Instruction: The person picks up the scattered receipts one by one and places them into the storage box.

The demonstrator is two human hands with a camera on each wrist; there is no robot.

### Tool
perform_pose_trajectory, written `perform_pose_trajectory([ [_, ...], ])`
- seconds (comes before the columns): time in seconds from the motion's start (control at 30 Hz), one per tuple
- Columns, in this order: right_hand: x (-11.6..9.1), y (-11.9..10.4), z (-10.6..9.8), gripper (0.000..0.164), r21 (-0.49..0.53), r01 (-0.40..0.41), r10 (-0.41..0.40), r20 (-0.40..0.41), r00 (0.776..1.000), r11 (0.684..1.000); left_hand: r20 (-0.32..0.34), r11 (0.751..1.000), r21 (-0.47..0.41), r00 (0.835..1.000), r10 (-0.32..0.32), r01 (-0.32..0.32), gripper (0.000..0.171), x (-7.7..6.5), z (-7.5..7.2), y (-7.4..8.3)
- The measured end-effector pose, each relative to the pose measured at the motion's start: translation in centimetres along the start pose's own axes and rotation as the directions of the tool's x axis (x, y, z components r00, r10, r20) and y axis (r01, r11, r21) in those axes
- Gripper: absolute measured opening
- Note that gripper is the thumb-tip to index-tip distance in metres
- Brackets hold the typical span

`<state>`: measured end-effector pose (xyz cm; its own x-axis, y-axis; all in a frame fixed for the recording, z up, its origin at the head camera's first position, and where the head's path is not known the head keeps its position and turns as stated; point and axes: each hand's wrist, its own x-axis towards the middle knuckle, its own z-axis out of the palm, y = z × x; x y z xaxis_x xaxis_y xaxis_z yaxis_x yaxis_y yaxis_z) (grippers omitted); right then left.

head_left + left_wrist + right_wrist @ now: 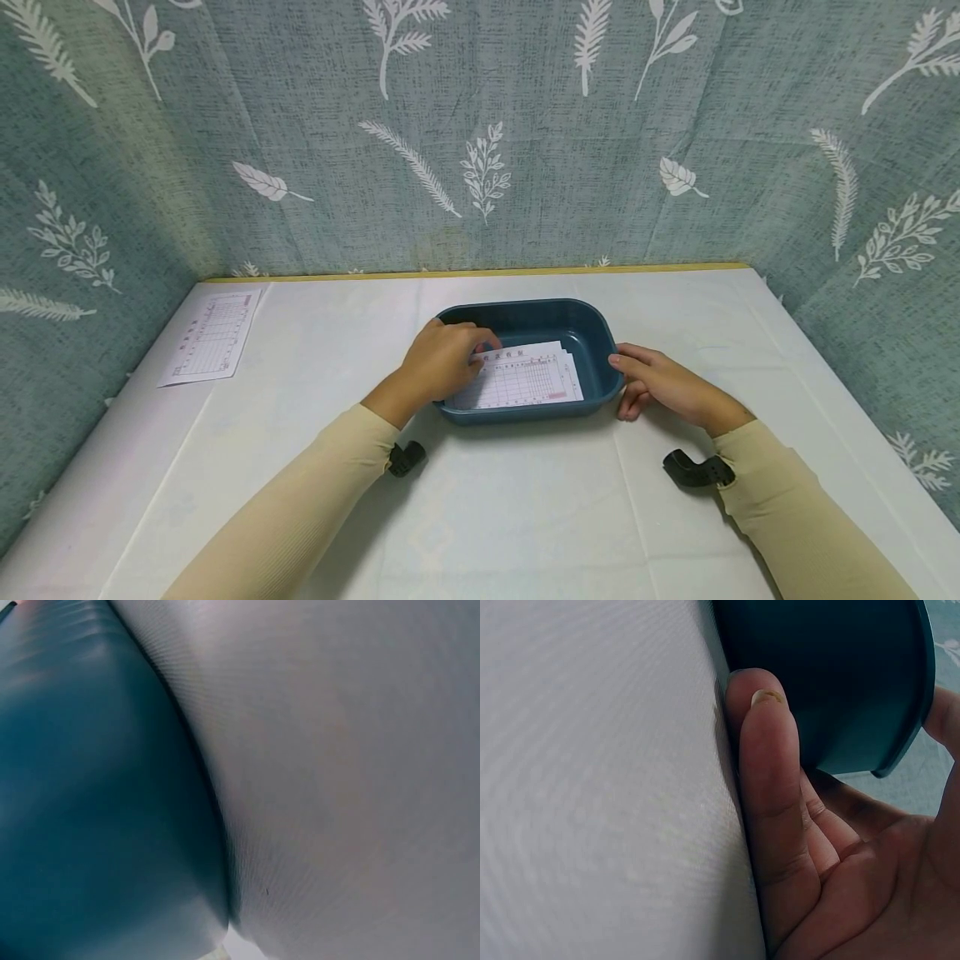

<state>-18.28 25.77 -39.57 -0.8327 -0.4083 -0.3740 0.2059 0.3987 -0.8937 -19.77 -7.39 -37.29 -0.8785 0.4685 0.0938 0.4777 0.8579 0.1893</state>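
Several white printed form slips (pixel 517 379) lie fanned in a dark blue oblong basin (pixel 532 414). My left hand (pixel 442 358) reaches over the basin's left end, its bent fingers and thumb at the slips' left edge. I cannot tell if it pinches them; the hand covers that edge. At the basin's right end, the thumb of my right hand (pixel 663 383) touches the rim, with the fingers curled in against the side wall. In the right wrist view, the right-hand fingers (pixel 772 780) are low beside the basin's wall (pixel 825 690). The left wrist view shows the basin's side (pixel 97 795), without the hand.
Another printed form (pixel 213 337) lies at the table's far left. A white cloth (pixel 525 508) covers the table. Behind it and at both sides hang green leaf-patterned curtains (pixel 480 167). A yellow strip (pixel 337 275) runs along the back edge.
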Motion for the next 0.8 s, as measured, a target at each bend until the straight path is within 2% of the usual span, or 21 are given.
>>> perform_pose_trajectory([
  [0.8, -0.11, -0.12, 0.04, 0.079, -0.01, 0.003, -0.003, 0.003, 1.0, 1.0, 0.037, 0.997, 0.065, 0.999, 0.028, -0.031, 0.031, 0.05, -0.07, 0.09],
])
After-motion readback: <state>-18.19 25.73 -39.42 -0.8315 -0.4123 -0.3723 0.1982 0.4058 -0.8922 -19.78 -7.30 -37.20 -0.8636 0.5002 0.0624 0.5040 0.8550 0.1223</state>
